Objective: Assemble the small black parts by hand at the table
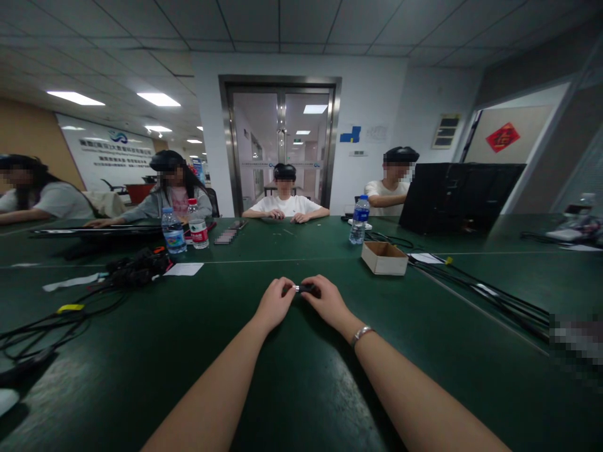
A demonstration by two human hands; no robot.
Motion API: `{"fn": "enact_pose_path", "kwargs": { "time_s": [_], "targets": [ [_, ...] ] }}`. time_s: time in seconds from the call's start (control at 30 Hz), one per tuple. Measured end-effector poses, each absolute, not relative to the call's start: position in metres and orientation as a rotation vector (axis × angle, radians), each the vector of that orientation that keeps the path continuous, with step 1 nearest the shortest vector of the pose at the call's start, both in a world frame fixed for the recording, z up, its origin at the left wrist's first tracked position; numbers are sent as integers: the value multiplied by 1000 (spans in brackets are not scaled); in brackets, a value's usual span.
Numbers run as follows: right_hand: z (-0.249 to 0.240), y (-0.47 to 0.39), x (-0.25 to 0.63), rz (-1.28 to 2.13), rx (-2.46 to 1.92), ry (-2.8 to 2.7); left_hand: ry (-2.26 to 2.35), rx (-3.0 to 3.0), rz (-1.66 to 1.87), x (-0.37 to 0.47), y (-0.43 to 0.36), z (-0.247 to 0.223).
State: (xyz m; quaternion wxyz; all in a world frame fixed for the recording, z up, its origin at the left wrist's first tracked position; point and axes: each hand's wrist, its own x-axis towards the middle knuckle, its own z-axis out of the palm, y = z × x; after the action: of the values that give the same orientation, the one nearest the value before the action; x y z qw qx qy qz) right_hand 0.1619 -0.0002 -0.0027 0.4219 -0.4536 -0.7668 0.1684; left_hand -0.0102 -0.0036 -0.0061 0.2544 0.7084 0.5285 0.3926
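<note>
Both of my hands meet near the middle of the green table [226,295]. Between them is a small dark object with a silvery end [298,289], lying sideways. My left hand [276,304] is closed, its fingertips pinching the silvery end. My right hand [327,301] is closed round the dark part, which its fingers partly hide. A silver bracelet [362,335] circles my right wrist. What the object is, I cannot make out.
An open cardboard box [384,260] and a water bottle [359,220] stand ahead right, beside black cables [480,289]. Two bottles [198,224] and tangled black gear [136,267] are at left. Several people sit beyond; a black monitor [456,196] stands right.
</note>
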Motion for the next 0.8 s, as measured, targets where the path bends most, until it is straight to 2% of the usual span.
{"fn": "enact_pose_path", "kwargs": {
  "time_s": [0.8],
  "targets": [
    [-6,3,162,411,-1141,-1910,1243,1846,1183,-11,2,-12]
  ]
}}
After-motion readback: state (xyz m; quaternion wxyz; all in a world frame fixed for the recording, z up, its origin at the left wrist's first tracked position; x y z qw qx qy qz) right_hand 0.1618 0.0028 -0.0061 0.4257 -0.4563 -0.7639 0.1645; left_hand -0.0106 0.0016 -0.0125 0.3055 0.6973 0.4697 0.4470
